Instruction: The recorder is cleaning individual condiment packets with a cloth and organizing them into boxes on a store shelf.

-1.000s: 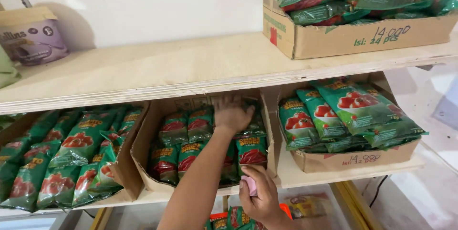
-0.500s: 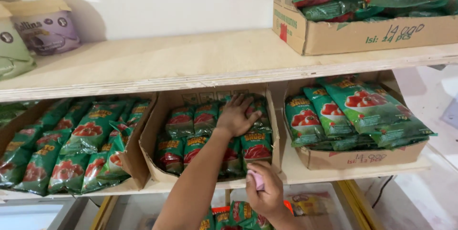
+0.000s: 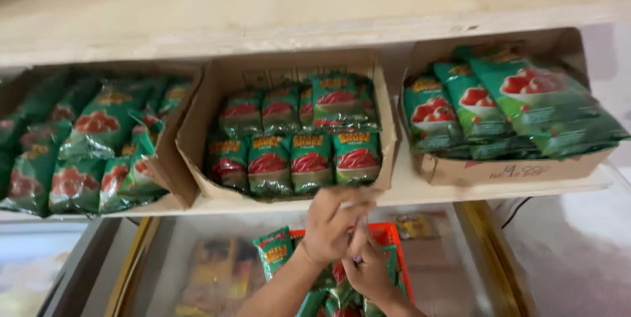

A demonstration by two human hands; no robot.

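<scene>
hands meet low in the view, at about six o'clock, just below the front edge of the lower wooden shelf [image 3: 420,192]. the left hand [image 3: 332,225] comes up from the bottom edge with its forearm slanting in from seven o'clock; its fingers are curled down over the right hand [image 3: 369,272], which sits just under it, toward five o'clock. the two hands touch, and motion blur hides whether anything is pinched between the fingers, so their grasp cannot be told.

directly behind and beneath the hands an orange basket [image 3: 394,235] holds green snack packets [image 3: 276,251] with red pictures, one standing upright at nine o'clock from the left hand.

at twelve o'clock from the hands, the middle cardboard box [image 3: 197,139] on the shelf is tilted toward the viewer and filled with two rows of the same green packets [image 3: 312,159]. a second open box [image 3: 513,171] sits at two o'clock with larger green bags [image 3: 526,100] leaning in it, and more green packets [image 3: 98,139] lie at ten o'clock.
</scene>
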